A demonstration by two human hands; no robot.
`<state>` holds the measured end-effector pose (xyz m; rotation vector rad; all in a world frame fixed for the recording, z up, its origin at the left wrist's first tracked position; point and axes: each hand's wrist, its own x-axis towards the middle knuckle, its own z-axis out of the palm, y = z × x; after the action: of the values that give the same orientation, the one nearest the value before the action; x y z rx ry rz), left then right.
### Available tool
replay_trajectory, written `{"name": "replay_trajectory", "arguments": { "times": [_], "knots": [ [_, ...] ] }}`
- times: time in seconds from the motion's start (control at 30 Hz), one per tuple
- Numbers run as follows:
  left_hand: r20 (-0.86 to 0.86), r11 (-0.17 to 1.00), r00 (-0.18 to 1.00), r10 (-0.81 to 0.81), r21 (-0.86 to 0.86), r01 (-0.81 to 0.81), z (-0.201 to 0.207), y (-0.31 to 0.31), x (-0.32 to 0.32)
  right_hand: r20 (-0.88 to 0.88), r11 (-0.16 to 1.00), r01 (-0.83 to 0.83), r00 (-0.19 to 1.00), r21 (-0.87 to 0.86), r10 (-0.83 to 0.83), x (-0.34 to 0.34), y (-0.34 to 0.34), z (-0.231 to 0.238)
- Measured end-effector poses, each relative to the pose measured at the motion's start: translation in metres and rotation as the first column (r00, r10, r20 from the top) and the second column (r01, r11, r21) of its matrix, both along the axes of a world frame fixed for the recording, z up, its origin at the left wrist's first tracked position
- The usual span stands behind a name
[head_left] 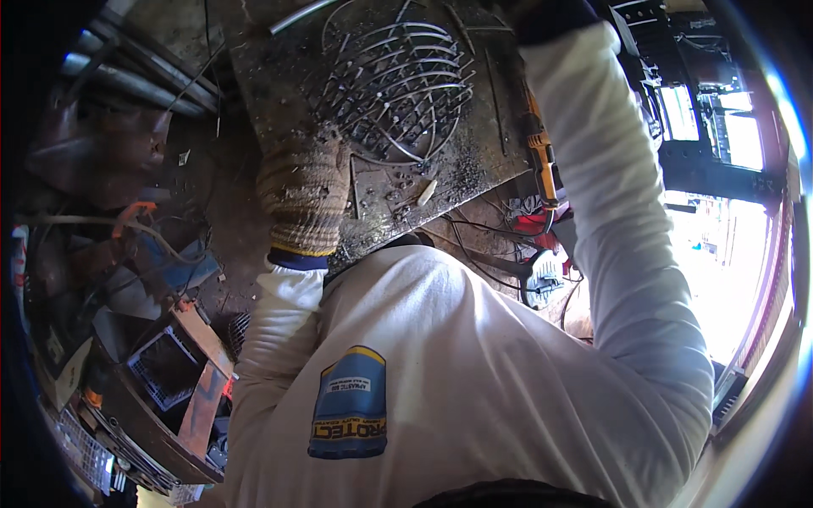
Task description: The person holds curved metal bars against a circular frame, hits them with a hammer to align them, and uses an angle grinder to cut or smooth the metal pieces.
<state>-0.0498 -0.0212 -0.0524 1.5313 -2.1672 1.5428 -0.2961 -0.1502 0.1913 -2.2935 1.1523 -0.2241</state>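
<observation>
A round lattice of bent metal rods (398, 93), shaped like a shallow basket, lies on a dark, grimy metal table (440, 199). At its near left edge is my left hand (303, 195) in a brown knitted glove. The fingertips blend into dark grit beside the rods, so I cannot tell whether they grip the lattice. My right arm stretches far forward on the right. Only the dark cuff and a shadowed bit of my right hand (555, 19) show at the top edge; its fingers are hidden.
Loose grit, a short rod (355, 188) and a pale scrap (427, 192) lie on the tabletop. A yellow-and-black power tool (543, 165) hangs at its right edge, cables below. Metal pipes (140, 80) lie far left; crates and scrap (165, 372) crowd the near left.
</observation>
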Motion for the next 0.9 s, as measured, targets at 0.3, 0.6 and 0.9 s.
{"name": "replay_trajectory", "arguments": {
  "times": [0.3,0.6,0.9],
  "knots": [
    [0.118,0.974,0.969,-0.219,0.080,0.210,-0.019,-0.004,0.025,0.904,0.871,0.246,-0.086,0.426,-0.418,0.027,0.182,-0.010],
    [-0.370,0.867,0.889,-0.271,0.307,0.392,-0.006,-0.020,0.013,0.691,0.725,0.626,0.388,0.287,-0.609,-0.040,0.271,-0.102],
    [-0.613,0.774,0.764,-0.201,0.378,0.508,0.003,-0.008,0.013,0.540,0.398,0.609,-0.060,0.687,-0.840,-0.048,0.274,-0.209]
  ]
}}
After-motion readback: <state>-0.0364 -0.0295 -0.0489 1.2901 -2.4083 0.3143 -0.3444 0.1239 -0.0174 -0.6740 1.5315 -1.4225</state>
